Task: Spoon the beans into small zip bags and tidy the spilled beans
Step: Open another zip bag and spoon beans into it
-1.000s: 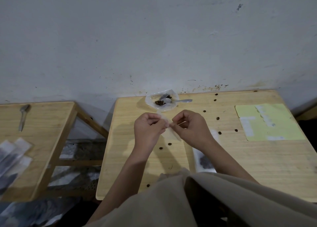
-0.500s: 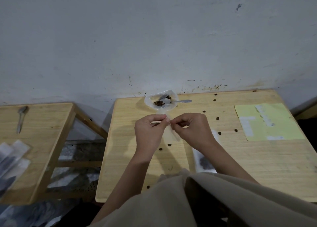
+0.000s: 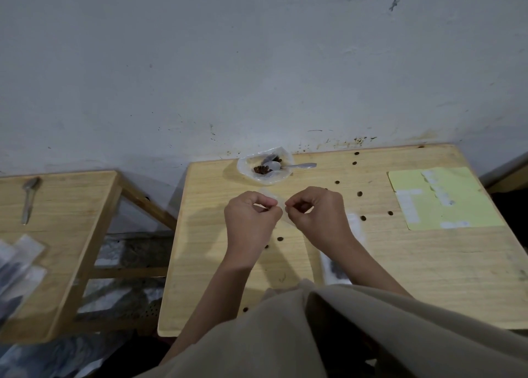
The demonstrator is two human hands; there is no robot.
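Left hand and right hand close together above the middle of the tabletop, fingers curled, each grip pinched on an edge of a small clear zip bag stretched between them. Bag nearly see-through, hard to make out; contents cannot be told. Just beyond the hands, by the wall: an open clear plastic bag with dark beans inside and a metal spoon resting in it, handle pointing right. Loose beans scattered over the wood, right of the hands and a few near the wrists. Under the right forearm, a flat filled zip bag lying on the tabletop. Far right, a yellow sheet with white labels. To the left, apart, a second wooden tabletop carrying another spoon and several clear bags at its edge. Beige sleeves at the bottom.
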